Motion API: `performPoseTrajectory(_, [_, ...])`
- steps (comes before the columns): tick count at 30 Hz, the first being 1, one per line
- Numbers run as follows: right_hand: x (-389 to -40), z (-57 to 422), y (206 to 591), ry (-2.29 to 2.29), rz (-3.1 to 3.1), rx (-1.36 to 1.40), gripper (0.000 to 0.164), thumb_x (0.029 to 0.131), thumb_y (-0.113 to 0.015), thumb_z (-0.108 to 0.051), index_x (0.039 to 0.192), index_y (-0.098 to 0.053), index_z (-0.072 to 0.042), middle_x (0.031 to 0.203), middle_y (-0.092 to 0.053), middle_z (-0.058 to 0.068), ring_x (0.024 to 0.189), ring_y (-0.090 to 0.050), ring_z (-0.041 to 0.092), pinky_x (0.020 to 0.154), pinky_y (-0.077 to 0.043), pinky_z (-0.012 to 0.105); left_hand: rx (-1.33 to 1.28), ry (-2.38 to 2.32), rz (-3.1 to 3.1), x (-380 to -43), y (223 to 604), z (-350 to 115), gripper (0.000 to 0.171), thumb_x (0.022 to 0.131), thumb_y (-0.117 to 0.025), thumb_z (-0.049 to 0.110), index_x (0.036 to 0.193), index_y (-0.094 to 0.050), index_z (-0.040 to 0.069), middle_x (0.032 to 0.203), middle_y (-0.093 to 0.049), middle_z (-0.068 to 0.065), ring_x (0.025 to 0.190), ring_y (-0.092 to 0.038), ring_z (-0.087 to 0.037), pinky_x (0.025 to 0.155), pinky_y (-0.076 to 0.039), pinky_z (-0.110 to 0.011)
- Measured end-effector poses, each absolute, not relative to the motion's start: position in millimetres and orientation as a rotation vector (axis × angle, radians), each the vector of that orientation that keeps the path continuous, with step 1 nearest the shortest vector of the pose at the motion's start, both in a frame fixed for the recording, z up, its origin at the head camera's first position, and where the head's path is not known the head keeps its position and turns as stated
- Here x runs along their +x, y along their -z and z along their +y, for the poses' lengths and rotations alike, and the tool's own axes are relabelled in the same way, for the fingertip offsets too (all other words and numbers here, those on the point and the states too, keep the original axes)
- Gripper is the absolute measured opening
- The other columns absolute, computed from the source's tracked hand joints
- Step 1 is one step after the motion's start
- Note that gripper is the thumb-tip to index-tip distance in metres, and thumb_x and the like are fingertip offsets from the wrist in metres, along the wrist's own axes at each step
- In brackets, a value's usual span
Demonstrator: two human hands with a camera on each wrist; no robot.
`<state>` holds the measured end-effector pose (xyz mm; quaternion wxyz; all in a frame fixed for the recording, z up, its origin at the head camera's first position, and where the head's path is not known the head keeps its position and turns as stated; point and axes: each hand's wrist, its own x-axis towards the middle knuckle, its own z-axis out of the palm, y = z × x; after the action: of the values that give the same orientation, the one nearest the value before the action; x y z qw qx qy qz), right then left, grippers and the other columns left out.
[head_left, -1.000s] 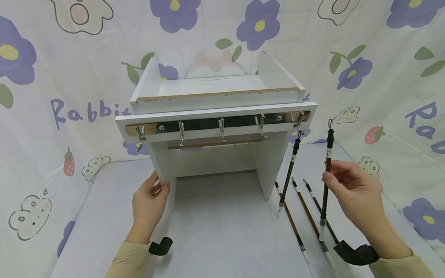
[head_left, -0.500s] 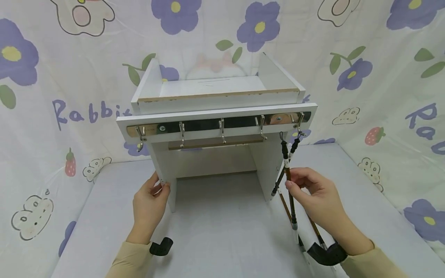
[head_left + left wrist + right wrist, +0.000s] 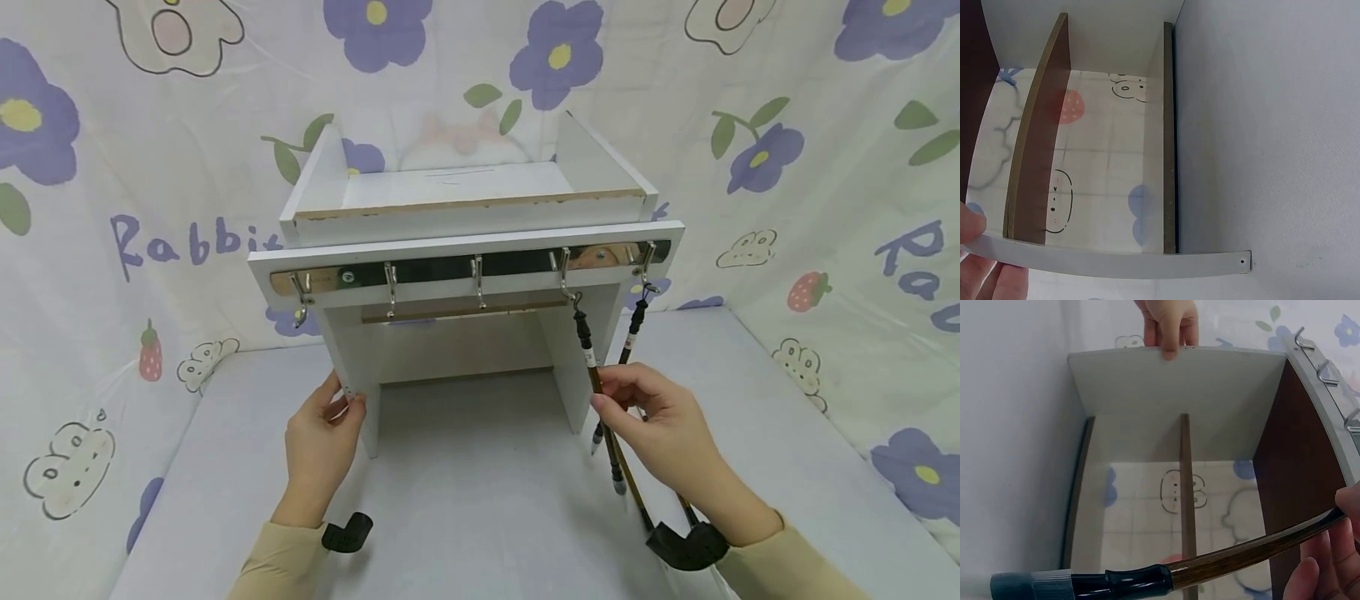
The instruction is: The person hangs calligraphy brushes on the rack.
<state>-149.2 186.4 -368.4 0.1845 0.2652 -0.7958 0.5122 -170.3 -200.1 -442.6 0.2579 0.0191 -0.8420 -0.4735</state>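
My right hand (image 3: pixel 663 425) pinches the brown handle of a calligraphy brush (image 3: pixel 585 333), which slants with its tip down. The brush's top loop is at the lower end of the fourth hook from the left (image 3: pixel 564 277); whether it is over the hook is too small to tell. A second calligraphy brush (image 3: pixel 636 321) hangs from the rightmost hook (image 3: pixel 646 262), partly behind the right hand. My left hand (image 3: pixel 322 446) grips the left side panel (image 3: pixel 347 367) of a white shelf unit (image 3: pixel 465 223). In the right wrist view the brush handle (image 3: pixel 1229 562) crosses the bottom.
Further brushes (image 3: pixel 633 487) lie on the white tabletop (image 3: pixel 480 500) at the right, partly hidden by the right arm. A metal hook strip (image 3: pixel 435 271) runs along the unit's front. Patterned cloth (image 3: pixel 825 167) stands behind and at the sides.
My right hand has moved left with the brush, from the right of the unit to the fourth hook. The hanging brush swung inward, then back partway. My left hand has stayed put.
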Motion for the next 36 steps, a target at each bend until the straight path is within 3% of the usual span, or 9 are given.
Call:
performPoseTrajectory(11, [-150.5, 184.4, 364.8, -1.413, -2.258, 0.768, 0.029, 0.087, -0.068, 0.005, 0.111, -0.066, -0.012, 0.091, -0.065, 0.003, 0.078, -0.061, 0.012, 0.062, -0.051, 0.020, 0.060, 1.271, -2.279, -171.3, 443.9, -201.4, 0.046, 0.091, -0.067, 0.016, 0.136, -0.057, 0.014, 0.126, -0.063, -0.004, 0.099, -0.067, -0.022, 0.078, -0.057, -0.025])
performPoseTrajectory(17, [-143.9, 177.7, 351.3, -1.382, -2.285, 0.711, 0.024, 0.087, -0.067, 0.007, 0.108, -0.065, -0.003, 0.086, -0.064, 0.011, 0.075, -0.059, 0.013, 0.060, -0.049, 0.019, 0.052, 1.290, -2.282, -170.6, 442.9, -200.4, 0.046, 0.091, -0.066, 0.015, 0.136, -0.057, 0.013, 0.127, -0.062, -0.007, 0.100, -0.067, -0.025, 0.079, -0.056, -0.025])
performPoseTrajectory(24, [-135.7, 169.4, 333.7, -1.374, -2.309, 0.679, 0.020, 0.087, -0.066, 0.008, 0.106, -0.065, 0.002, 0.084, -0.063, 0.011, 0.073, -0.058, 0.013, 0.059, -0.048, 0.019, 0.067, 1.301, -2.279, -170.5, 442.1, -200.1, 0.046, 0.091, -0.066, 0.015, 0.136, -0.057, 0.014, 0.127, -0.063, -0.004, 0.100, -0.067, -0.024, 0.079, -0.056, -0.025])
performPoseTrajectory(31, [-152.4, 179.1, 359.0, -1.398, -2.320, 0.651, 0.027, 0.087, -0.069, 0.003, 0.110, -0.067, -0.009, 0.087, -0.064, 0.002, 0.075, -0.059, 0.013, 0.062, -0.049, 0.020, 0.062, 1.301, -2.280, -169.6, 441.6, -199.9, 0.045, 0.092, -0.066, 0.015, 0.136, -0.057, 0.013, 0.127, -0.062, -0.006, 0.100, -0.067, -0.025, 0.079, -0.056, -0.025])
performPoseTrajectory(36, [-154.6, 180.9, 367.1, -1.439, -2.332, 0.640, 0.025, 0.088, -0.069, 0.000, 0.111, -0.067, -0.010, 0.089, -0.064, -0.001, 0.078, -0.061, 0.014, 0.065, -0.051, 0.021, 0.066, 1.291, -2.286, -169.9, 441.5, -199.7, 0.045, 0.092, -0.066, 0.016, 0.136, -0.057, 0.013, 0.127, -0.062, -0.005, 0.100, -0.067, -0.024, 0.080, -0.056, -0.026])
